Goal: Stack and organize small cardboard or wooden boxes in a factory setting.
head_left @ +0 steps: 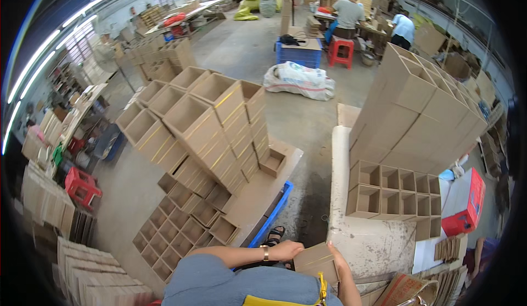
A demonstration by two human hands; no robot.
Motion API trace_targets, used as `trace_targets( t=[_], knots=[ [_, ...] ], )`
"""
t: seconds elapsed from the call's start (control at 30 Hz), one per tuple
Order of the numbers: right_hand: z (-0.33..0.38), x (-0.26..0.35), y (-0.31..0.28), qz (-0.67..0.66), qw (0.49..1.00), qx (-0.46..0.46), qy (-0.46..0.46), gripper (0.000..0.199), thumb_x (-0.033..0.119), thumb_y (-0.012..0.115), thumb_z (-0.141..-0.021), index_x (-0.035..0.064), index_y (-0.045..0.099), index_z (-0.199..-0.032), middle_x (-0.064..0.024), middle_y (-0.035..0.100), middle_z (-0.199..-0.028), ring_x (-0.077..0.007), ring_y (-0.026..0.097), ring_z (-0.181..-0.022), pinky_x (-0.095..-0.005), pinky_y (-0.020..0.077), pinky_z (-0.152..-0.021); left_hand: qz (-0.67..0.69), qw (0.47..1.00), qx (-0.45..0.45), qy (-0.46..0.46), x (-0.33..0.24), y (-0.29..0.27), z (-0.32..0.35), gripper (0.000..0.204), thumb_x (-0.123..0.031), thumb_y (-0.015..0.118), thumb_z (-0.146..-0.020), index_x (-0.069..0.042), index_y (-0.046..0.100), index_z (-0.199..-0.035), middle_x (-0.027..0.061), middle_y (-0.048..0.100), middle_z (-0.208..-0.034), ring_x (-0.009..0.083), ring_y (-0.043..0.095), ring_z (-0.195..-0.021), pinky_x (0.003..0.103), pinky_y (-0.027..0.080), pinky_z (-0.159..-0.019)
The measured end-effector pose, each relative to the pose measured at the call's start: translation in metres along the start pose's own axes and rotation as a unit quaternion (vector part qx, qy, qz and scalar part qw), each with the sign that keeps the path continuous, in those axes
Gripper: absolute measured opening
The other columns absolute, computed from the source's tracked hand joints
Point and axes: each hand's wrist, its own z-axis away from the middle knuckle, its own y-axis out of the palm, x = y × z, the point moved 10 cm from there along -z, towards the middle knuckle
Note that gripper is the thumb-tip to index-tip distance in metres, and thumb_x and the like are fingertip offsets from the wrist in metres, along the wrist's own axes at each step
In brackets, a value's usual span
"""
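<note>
Close to my body I hold a small brown cardboard box (315, 261) between both hands. A thin yellow line runs across its face. My left hand (286, 249) grips its upper left corner with the fingers curled. Along the right edge lies my right hand (339, 259), its thumb side up at the top corner. The box's underside is hidden. Ahead to the left, tall stacks of similar open boxes (211, 116) with yellow lines rise from a cardboard-covered pallet (258, 196) with a blue edge. Lower rows of open boxes (178, 229) sit nearer on its left.
To my right is a worktable (379, 245) with a divided box stack (392, 193) and a taller cardboard stack (417, 113) behind. A red box (465, 204) stands beside them. A white sack (299, 81) lies on the floor ahead. Two people work far off near a red stool (341, 52).
</note>
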Motion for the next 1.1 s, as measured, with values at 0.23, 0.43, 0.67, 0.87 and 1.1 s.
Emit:
trace_targets(
  t=[0.23, 0.43, 0.67, 0.87, 1.1],
  knots=[
    [0.002, -0.001, 0.003, 0.122, 0.99, 0.017, -0.064, 0.071, 0.06, 0.038, -0.088, -0.0026, 0.052, -0.118, -0.0138, 0.058, -0.108, -0.0231, 0.053, -0.1, -0.0337, 0.0404, -0.088, -0.205, 0.975, 0.026, -0.081, 0.038, 0.0, -0.012, 0.009, -0.008, 0.05, -0.077, -0.001, 0.05, -0.083, 0.024, 0.06, -0.071, 0.0401, 0.061, -0.069, 0.047, 0.047, -0.058],
    [-0.012, 0.006, -0.023, 0.133, 0.955, -0.072, -0.255, 0.066, 0.056, 0.037, -0.09, -0.0043, 0.057, -0.107, -0.0138, 0.06, -0.101, -0.0213, 0.053, -0.095, -0.0339, 0.0409, -0.086, -0.192, 0.966, 0.072, -0.16, 0.107, 0.069, -0.043, 0.019, -0.012, 0.051, -0.078, 0.001, 0.06, -0.088, 0.023, 0.063, -0.082, 0.0383, 0.062, -0.081, 0.046, 0.05, -0.069],
    [0.023, 0.018, -0.024, 0.083, 0.976, 0.023, -0.198, 0.049, 0.044, 0.049, -0.089, -0.0026, 0.061, -0.095, -0.0074, 0.062, -0.086, -0.0136, 0.054, -0.078, -0.0287, 0.0438, -0.073, -0.21, 0.946, 0.001, -0.248, 0.125, 0.006, -0.015, 0.019, -0.014, 0.051, -0.081, 0.0, 0.061, -0.089, 0.0197, 0.063, -0.084, 0.0357, 0.062, -0.081, 0.045, 0.049, -0.07],
    [0.001, 0.022, -0.061, 0.119, 0.972, -0.101, -0.175, 0.038, 0.035, 0.061, -0.085, -0.0028, 0.063, -0.081, -0.0047, 0.06, -0.069, -0.0108, 0.051, -0.059, -0.0266, 0.0428, -0.055, 0.001, 0.978, -0.189, 0.088, -0.074, -0.038, 0.008, 0.015, -0.01, 0.045, -0.086, 0.0, 0.056, -0.083, 0.0126, 0.056, -0.091, 0.0302, 0.054, -0.086, 0.037, 0.044, -0.079],
    [-0.003, 0.02, -0.044, 0.012, 0.972, -0.127, -0.198, 0.042, 0.038, 0.067, -0.08, -0.0036, 0.064, -0.075, -0.0041, 0.059, -0.064, -0.011, 0.052, -0.057, -0.0277, 0.0433, -0.053, -0.02, 0.969, -0.221, 0.111, -0.125, -0.019, 0.033, 0.01, -0.004, 0.052, -0.083, 0.0, 0.058, -0.09, 0.0136, 0.06, -0.092, 0.0295, 0.058, -0.087, 0.035, 0.047, -0.077]
  ],
)
